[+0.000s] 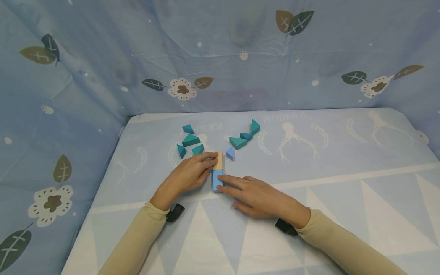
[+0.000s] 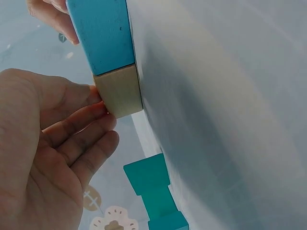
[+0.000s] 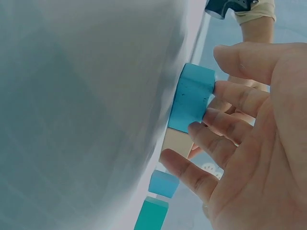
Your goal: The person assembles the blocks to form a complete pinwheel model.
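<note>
A natural wood block [image 1: 219, 162] and a blue block [image 1: 217, 181] lie end to end in a line on the table. My left hand [image 1: 190, 172] reaches in from the left, its fingertips on the wood block. In the left wrist view, the fingers of that hand extend toward the wood block [image 2: 120, 91]. From the right, my right hand [image 1: 258, 194] touches the blue block with spread, fairly straight fingertips. The right wrist view shows its thumb held apart from the blue block [image 3: 192, 98].
Several teal triangular blocks [image 1: 190, 140] lie beyond my left hand. More teal triangles [image 1: 238, 143] and a light blue triangular block [image 1: 230, 153] sit ahead to the right. The patterned tablecloth [image 1: 343, 152] meets a blue floral curtain [image 1: 240, 76] at the back.
</note>
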`<state>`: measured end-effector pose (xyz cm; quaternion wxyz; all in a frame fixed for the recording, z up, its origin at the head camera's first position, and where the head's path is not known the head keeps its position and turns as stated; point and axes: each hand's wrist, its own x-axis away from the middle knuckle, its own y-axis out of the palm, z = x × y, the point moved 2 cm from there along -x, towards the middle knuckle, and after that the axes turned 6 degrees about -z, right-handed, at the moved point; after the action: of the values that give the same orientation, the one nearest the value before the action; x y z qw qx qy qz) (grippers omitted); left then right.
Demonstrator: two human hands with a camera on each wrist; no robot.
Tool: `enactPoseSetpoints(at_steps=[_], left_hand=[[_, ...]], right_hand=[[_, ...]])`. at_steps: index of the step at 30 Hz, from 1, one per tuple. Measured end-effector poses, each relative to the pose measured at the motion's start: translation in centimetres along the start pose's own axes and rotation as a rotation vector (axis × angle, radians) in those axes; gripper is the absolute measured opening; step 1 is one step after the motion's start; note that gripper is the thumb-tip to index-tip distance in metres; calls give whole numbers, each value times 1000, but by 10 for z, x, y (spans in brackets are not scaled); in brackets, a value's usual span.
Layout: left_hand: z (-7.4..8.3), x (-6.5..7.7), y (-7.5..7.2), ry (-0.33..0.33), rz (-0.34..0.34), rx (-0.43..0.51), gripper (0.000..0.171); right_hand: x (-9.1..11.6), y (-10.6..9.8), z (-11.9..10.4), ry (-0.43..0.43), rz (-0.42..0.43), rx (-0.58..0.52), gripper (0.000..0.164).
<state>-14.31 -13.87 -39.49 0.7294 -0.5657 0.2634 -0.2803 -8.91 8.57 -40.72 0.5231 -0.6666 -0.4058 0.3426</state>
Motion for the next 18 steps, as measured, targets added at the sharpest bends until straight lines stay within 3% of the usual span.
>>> enactPoseSetpoints(at_steps=[18], left_hand=[[0, 0, 0, -8, -13, 18, 32]], right_hand=[[-1, -1, 0, 11, -14, -14, 59]])
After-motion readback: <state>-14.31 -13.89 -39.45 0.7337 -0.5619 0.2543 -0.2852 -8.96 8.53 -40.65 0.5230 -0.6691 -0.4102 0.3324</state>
